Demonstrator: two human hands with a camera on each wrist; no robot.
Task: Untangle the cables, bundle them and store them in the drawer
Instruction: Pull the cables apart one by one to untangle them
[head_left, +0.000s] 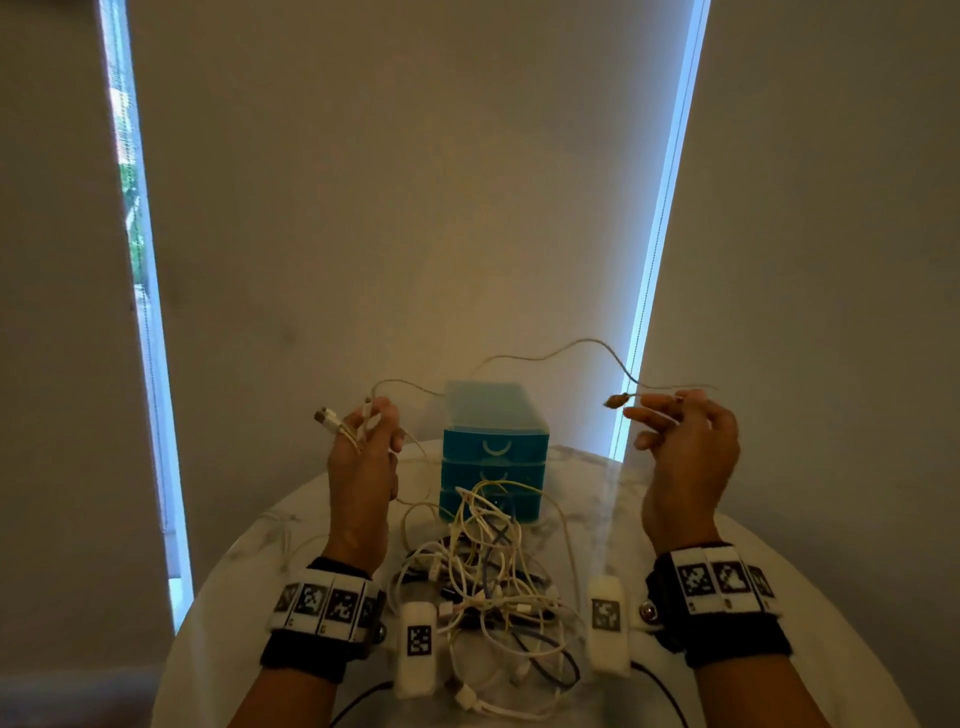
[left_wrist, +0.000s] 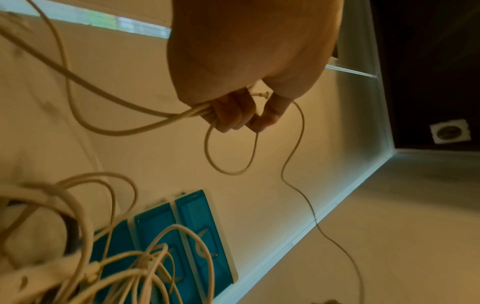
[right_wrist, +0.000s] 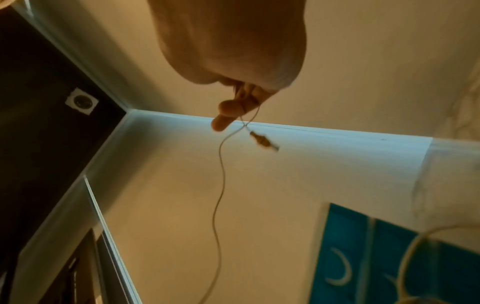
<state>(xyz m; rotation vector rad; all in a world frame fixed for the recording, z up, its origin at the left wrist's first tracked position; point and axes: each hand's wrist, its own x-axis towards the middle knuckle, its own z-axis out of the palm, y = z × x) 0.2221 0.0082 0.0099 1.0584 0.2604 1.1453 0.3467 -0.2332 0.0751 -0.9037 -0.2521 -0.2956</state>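
A thin white cable (head_left: 550, 353) stretches in the air between both raised hands. My left hand (head_left: 366, 441) grips loops of it, with its USB plug (head_left: 327, 417) sticking out to the left; in the left wrist view the fingers (left_wrist: 233, 115) curl round the strands. My right hand (head_left: 685, 431) pinches the cable's other end, the small plug (head_left: 616, 400) pointing left; the same plug (right_wrist: 263, 140) dangles by the fingertips (right_wrist: 221, 123). A tangled pile of white cables (head_left: 488, 571) lies on the table, in front of a blue drawer unit (head_left: 493, 452) with its three drawers closed.
The round white marble table (head_left: 701, 530) stands by a beige wall with roller blinds and bright window gaps at left and right. A dark cable runs through the pile. Table edges curve away close to both forearms.
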